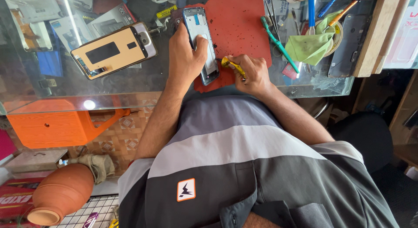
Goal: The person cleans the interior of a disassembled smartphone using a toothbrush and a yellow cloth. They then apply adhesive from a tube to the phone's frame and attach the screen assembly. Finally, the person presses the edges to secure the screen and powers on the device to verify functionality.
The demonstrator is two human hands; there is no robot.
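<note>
While pinned flat on the red mat point(237, 23), phone frame point(202, 43) lying lengthwise away from the body, dark blue-grey rim, innards exposed, pale panel showing in the middle. Left hand point(185, 58) clamping it from the left edge, thumb pressing down across the middle, likely keeping it from sliding under tool pressure. Right hand point(254, 73) closed around a yellow-handled tool point(230, 64), tip pointing at the frame's lower right edge, just beside it; contact with the rim hard to tell. Wrists resting at the near edge of the glass counter point(130, 86), probably steadying fine work.

Mat sitting under the frame, seemingly guarding the glass and catching small parts; dark specks scattered on it, too small to identify.

Lying to the left, well apart: separate phone body point(113, 49), tan back plate with black rectangular patches, silver end, tilted on the glass. Boxed items visible under the glass beneath it.

Lying to the right of the mat: teal-handled tool point(278, 45), green cloth point(311, 47) bunched over a round tin, blue and orange handled tools poking out above, dark flat phone part point(348, 45) beside a wooden block.

Showing below counter level: orange plastic stool point(61, 125), clay pot point(61, 193) on its side, patterned floor.
</note>
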